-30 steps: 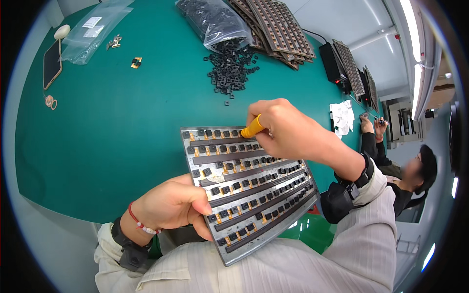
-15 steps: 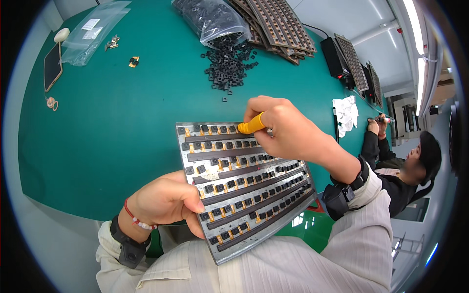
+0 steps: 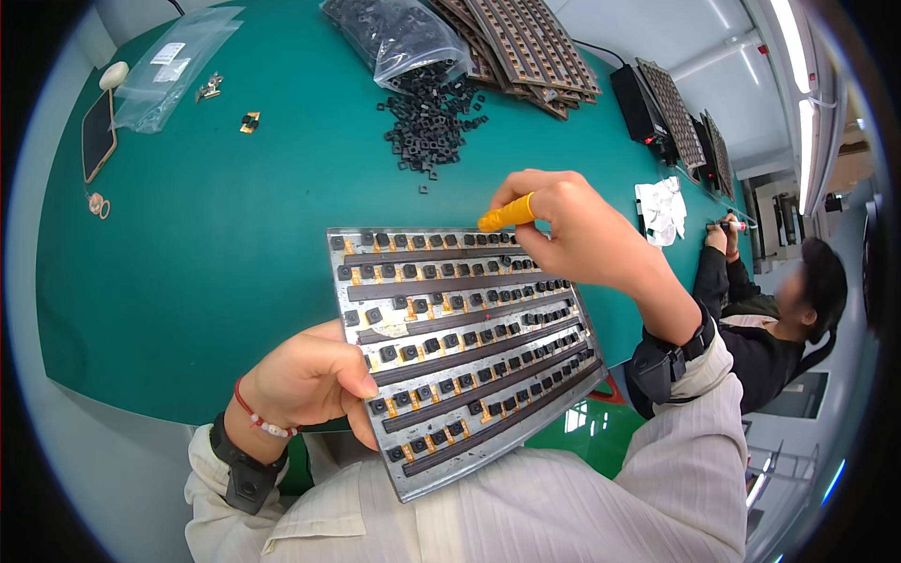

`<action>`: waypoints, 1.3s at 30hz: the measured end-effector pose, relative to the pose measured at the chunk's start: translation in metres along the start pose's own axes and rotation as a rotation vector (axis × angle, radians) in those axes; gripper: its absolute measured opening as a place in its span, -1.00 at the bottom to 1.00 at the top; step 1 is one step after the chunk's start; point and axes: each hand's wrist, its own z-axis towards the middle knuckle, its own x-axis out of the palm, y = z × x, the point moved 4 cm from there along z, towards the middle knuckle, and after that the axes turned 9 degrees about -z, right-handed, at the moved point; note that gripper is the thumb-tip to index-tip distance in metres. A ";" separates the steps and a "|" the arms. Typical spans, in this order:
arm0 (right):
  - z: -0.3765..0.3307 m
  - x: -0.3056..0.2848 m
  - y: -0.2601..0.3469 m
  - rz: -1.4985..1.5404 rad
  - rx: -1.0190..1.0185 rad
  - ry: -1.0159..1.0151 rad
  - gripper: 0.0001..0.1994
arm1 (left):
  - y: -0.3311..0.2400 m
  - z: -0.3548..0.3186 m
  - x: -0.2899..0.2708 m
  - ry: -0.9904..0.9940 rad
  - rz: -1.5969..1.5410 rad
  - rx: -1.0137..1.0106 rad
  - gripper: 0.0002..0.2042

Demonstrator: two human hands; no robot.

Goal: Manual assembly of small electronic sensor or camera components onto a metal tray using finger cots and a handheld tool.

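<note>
Pinching the tray (image 3: 446,469) by its edge with the left grip (image 3: 310,380), probably to steady it under the curled right grip (image 3: 584,230), can't tell whether empty

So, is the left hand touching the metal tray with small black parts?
Touching: in the head view, the left hand grips the metal tray at its left edge, thumb overlapping the rim.

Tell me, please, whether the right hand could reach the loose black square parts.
Probably yes: only green tabletop lies between the right hand, at the metal tray's far edge, and the loose black square parts.
</note>
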 end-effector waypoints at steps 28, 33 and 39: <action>-0.002 -0.006 0.020 -0.048 -0.133 -0.098 -0.78 | -0.001 0.003 0.004 0.055 0.045 -0.068 -0.49; -0.010 -0.011 0.021 -0.031 -0.101 -0.112 -0.74 | -0.002 0.004 0.005 0.066 0.051 -0.065 -0.49; -0.021 -0.012 0.018 -0.004 -0.079 -0.077 -0.73 | -0.002 0.004 0.006 0.057 0.072 -0.045 -0.49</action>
